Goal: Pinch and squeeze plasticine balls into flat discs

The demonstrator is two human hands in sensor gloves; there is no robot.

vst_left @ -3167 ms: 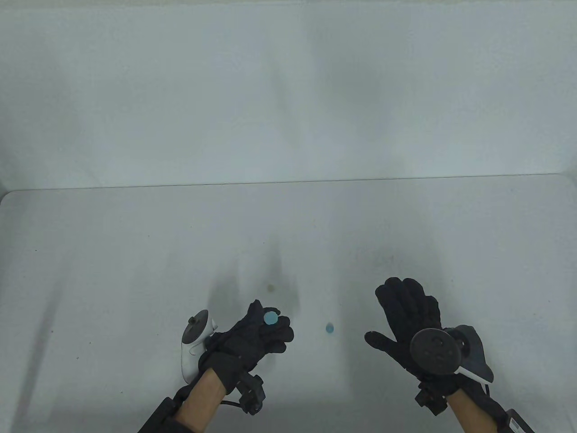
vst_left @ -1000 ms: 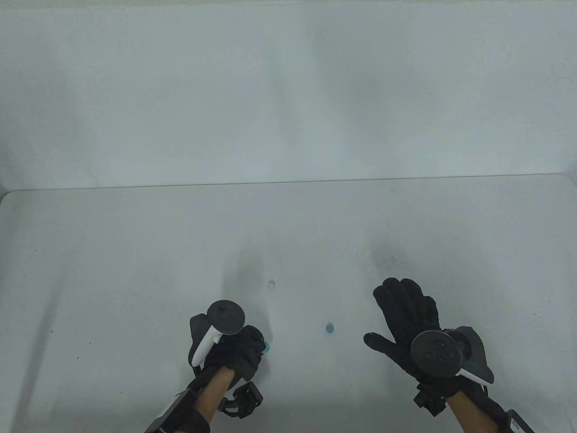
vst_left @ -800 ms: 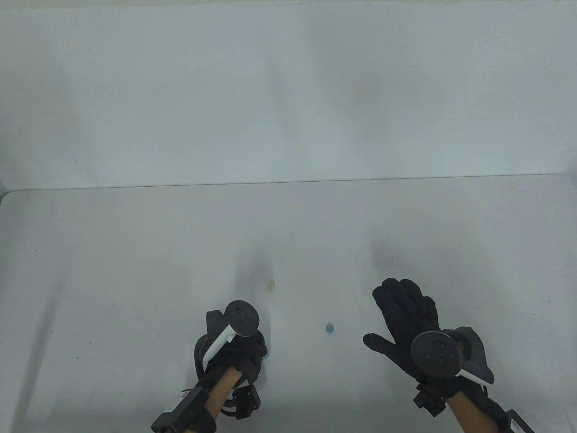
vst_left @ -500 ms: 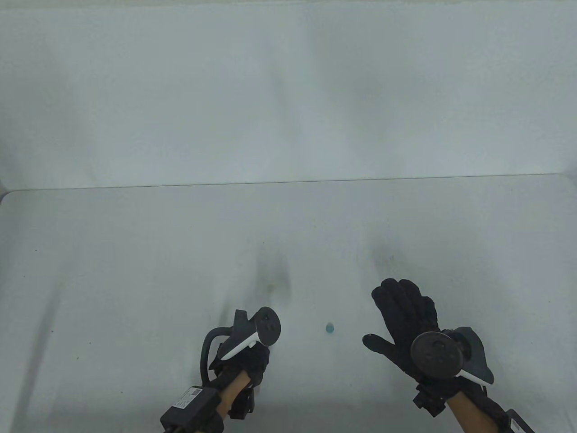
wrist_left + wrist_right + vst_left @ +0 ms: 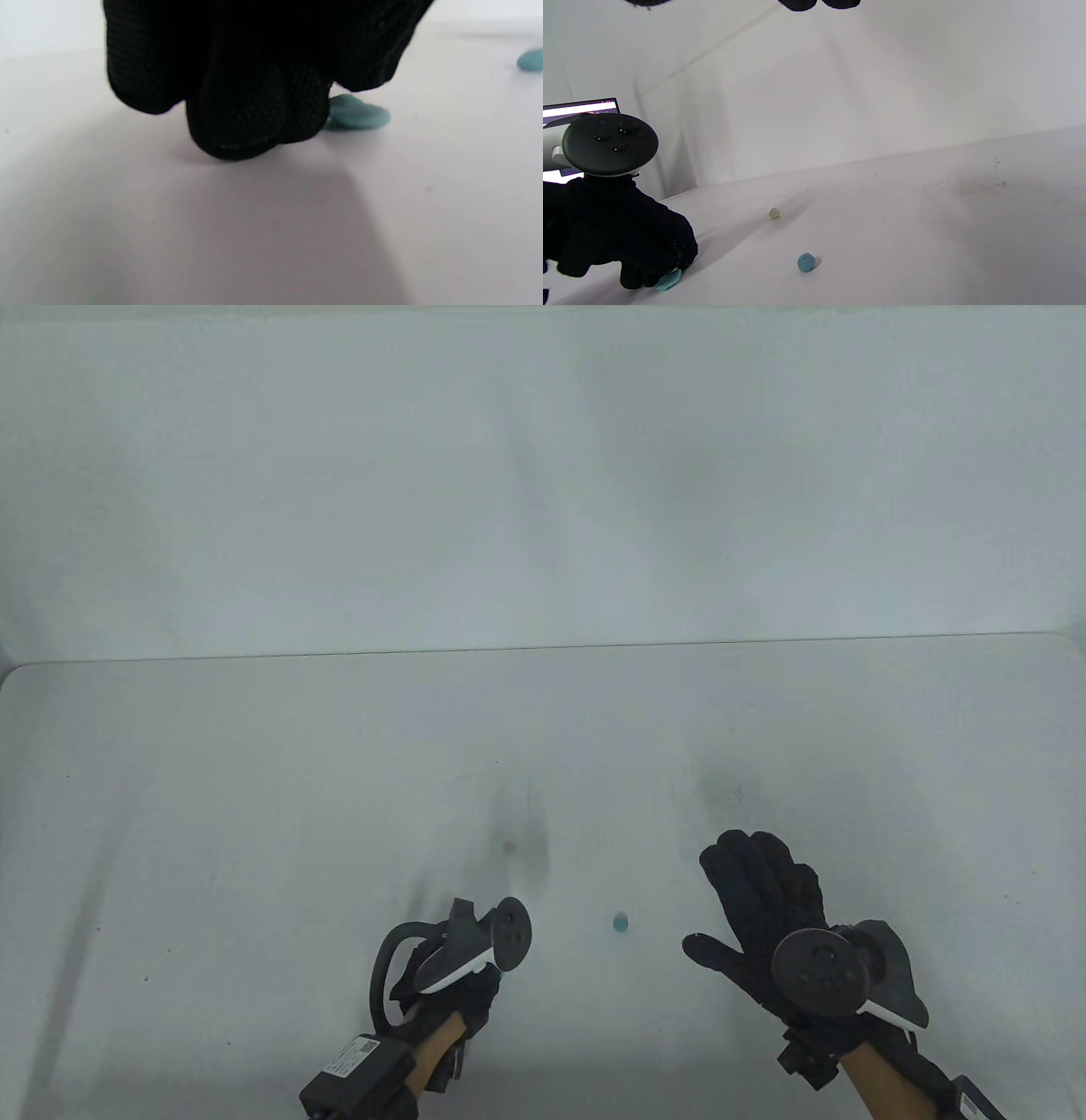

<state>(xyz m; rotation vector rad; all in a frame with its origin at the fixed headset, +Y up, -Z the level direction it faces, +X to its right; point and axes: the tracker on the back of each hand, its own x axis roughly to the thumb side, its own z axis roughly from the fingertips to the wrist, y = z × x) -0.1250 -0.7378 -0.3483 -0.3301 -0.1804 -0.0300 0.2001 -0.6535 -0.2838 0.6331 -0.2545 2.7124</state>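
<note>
My left hand (image 5: 475, 988) is palm down at the table's near edge, its tracker on top. In the left wrist view its curled fingers (image 5: 237, 123) touch the table. A flat blue disc (image 5: 358, 116) lies on the table right beside them, partly hidden behind them. In the right wrist view the disc (image 5: 669, 280) pokes out from under the left hand's fingertips (image 5: 649, 271). A blue ball (image 5: 621, 922) sits between the hands. My right hand (image 5: 751, 891) lies open and flat to its right, holding nothing.
A small cream ball (image 5: 510, 845) lies beyond the left hand; it also shows in the right wrist view (image 5: 774, 213). A white wall rises behind the table's far edge (image 5: 543, 647). A screen (image 5: 581, 111) shows at the left.
The left hand held the blue disc up in its fingers, then turned palm down and lowered to the table. The disc now lies on the table. The right hand has not moved.
</note>
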